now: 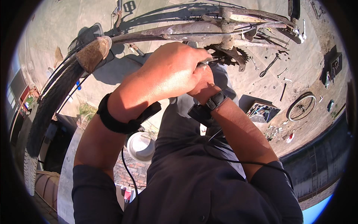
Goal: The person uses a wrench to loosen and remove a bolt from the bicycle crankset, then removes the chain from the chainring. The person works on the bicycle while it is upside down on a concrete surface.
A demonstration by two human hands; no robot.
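Observation:
A worn bicycle frame (193,30) stretches across the upper view, with a tyred wheel (53,109) and fender (95,53) at left. My left hand (170,67) is closed just below the frame tube, left of the toothed chainring (235,56). Against it, lower and to the right, my right hand (202,77) is closed too. Between the two sits a small metal piece (206,62), mostly hidden by the fingers; its kind cannot be told. A crank arm (239,60) lies over the chainring. Straps are around both wrists.
Wrenches (270,65) lie on the concrete at right, near an open box of tools (263,112) and a loose wheel rim (301,107). A wire basket (96,30) is behind the fender. A white round basin (141,147) stands at lower left. Black cables hang by both arms.

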